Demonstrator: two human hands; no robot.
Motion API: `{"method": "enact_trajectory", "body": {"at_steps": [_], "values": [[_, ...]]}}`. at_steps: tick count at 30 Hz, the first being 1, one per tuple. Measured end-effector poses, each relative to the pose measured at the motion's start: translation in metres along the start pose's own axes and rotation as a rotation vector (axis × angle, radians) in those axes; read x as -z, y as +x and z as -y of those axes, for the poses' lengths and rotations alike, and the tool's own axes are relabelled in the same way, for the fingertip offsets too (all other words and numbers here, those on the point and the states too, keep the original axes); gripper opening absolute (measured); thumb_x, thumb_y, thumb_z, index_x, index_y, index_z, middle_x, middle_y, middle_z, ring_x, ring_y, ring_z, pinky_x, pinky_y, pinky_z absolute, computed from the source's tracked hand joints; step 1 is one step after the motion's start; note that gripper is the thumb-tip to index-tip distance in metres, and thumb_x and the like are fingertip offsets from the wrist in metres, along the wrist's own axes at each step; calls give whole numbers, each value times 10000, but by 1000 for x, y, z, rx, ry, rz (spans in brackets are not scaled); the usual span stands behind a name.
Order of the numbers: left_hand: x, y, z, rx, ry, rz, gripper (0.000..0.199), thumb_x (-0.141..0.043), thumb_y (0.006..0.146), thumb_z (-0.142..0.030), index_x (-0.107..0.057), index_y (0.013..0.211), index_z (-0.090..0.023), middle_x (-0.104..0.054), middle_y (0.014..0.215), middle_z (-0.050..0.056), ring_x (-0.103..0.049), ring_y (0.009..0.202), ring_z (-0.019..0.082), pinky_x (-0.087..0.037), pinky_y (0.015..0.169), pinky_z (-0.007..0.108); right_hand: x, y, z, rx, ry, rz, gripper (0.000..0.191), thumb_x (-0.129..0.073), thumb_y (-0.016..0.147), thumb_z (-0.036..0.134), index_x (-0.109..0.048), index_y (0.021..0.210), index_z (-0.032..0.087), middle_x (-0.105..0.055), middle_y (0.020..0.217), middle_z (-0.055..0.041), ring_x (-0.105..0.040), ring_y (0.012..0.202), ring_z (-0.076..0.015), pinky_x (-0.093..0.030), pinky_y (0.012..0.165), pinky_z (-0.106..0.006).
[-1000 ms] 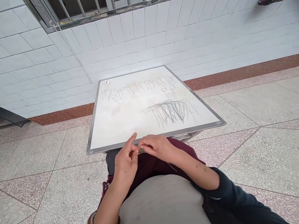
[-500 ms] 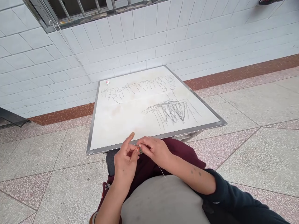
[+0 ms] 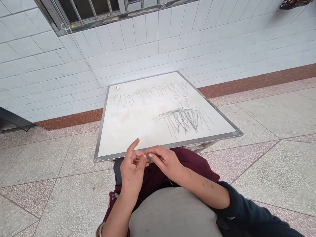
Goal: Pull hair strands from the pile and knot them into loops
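Both my hands meet just off the table's near edge, over my lap. My left hand [image 3: 133,166] pinches with thumb and forefinger while another finger points up. Against it, my right hand [image 3: 170,164] is closed, its thumb and forefinger pressed together at the tips. A small greenish-grey thing [image 3: 149,158] shows between the fingertips, mostly hidden and too small to name. Below the right hand hangs the end of a thin pale wire [image 3: 170,182]. Beyond lie a loose bundle of thin dark wires [image 3: 185,118] and a row of looped wires [image 3: 150,92].
The white table [image 3: 123,131] has a grey metal rim and stands against a tiled wall [image 3: 148,49]. A small red-and-white thing [image 3: 117,88] sits at its far left corner. Above is a barred window [image 3: 98,13]. Speckled floor [image 3: 81,184] surrounds the table.
My right thumb has shifted at the fingertips, and more of the small greenish thing shows. Less of the hanging wire is visible. The view has moved slightly.
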State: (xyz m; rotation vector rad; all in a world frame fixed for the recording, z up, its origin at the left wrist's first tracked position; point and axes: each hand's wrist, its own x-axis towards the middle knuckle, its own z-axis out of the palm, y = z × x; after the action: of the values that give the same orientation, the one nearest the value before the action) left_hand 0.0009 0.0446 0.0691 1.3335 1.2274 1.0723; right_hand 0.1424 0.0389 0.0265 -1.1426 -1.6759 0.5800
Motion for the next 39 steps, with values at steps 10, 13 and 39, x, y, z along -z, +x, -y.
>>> {"method": "enact_trajectory", "body": {"at_steps": [10, 13, 39], "values": [[-5, -2, 1, 26, -218, -21, 605, -685, 793, -278, -454, 1350, -228, -670, 785, -5, -606, 681, 118, -540, 660, 244, -3, -3, 0, 13, -49, -125, 136, -479, 955, 238, -600, 901, 211, -659, 775, -10, -602, 673, -130, -480, 616, -242], [-4, 0, 4, 19, -240, -58, 575, -681, 798, -278, -471, 1332, -230, -657, 772, -14, -600, 677, 111, -533, 644, 226, -6, -4, -2, 94, -133, -111, 148, -475, 957, 217, -623, 952, 211, -674, 785, -25, -616, 721, -152, -499, 655, -267], [9, 9, 9, 20, -285, -138, 476, -711, 753, -225, -583, 1210, -218, -635, 763, -34, -599, 637, 92, -529, 663, 235, -11, -3, -12, 297, -302, -132, 157, -510, 945, 162, -635, 1015, 225, -738, 831, -15, -599, 664, -141, -516, 612, -271]]}}
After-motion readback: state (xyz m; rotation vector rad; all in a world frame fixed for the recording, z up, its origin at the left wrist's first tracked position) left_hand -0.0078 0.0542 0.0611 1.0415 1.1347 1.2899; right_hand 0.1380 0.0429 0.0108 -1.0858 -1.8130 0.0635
